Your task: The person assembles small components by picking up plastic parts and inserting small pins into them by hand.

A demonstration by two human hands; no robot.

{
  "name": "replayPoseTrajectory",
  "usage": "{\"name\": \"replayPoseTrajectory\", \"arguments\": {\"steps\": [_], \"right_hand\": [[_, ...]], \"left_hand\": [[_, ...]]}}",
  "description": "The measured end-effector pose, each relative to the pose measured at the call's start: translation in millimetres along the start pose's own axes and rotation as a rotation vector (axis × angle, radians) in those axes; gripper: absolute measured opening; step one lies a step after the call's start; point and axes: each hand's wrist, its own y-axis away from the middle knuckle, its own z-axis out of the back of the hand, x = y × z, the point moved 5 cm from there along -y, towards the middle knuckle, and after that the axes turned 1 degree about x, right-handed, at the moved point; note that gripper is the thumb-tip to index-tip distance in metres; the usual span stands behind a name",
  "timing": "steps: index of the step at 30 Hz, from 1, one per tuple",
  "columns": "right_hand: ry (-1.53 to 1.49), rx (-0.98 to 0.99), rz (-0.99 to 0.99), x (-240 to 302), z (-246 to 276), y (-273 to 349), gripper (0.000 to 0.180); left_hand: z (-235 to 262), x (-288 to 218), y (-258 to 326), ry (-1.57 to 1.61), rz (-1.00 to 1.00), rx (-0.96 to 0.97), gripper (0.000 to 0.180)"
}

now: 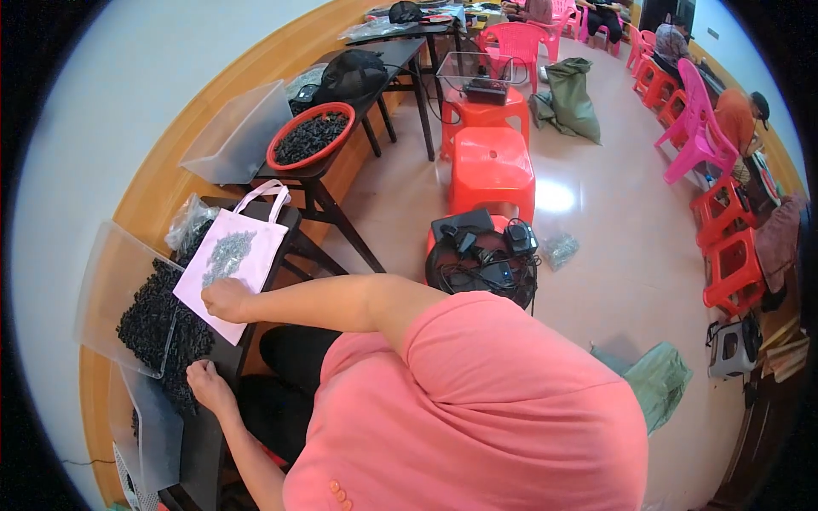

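Head view shows the person in a pink shirt bent over a dark surface. Left hand rests on a heap of small black parts beside a clear plastic tray; its grip looks curled, though what it holds cannot be told. Right hand is closed in a loose fist, pressing on a pale pink tote bag lying just beyond the heap.

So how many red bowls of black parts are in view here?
1: the red bowl sits on the dark table up the wall, beyond the pink bag. Others may be hidden.
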Motion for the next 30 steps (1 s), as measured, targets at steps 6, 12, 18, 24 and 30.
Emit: {"name": "replayPoseTrajectory", "arguments": {"steps": [6,12,18,24,30], "right_hand": [[-0.022,0.005,-0.011,-8,-5,-3,0.013],[-0.018,-0.013,-0.048,-12,-7,-3,0.011],[-0.056,-0.014,-0.029,-3,-6,1,0.01],[-0.069,-0.022,-0.021,-3,-1,0,0.011],[-0.084,-0.017,-0.042,-6,-1,-5,0.011]], "left_hand": [[-1,-2,-1,0.027,0.017,-0.041,0.01],[-2,-3,-2,-0.067,-0.02,0.002,0.014],[-2,5,1,0.003,-0.003,-0.02,0.015],[-3,4,-1,0.015,0.011,-0.013,0.012],[-1,-4,-3,-0.003,0.018,-0.015,0.013]]}}
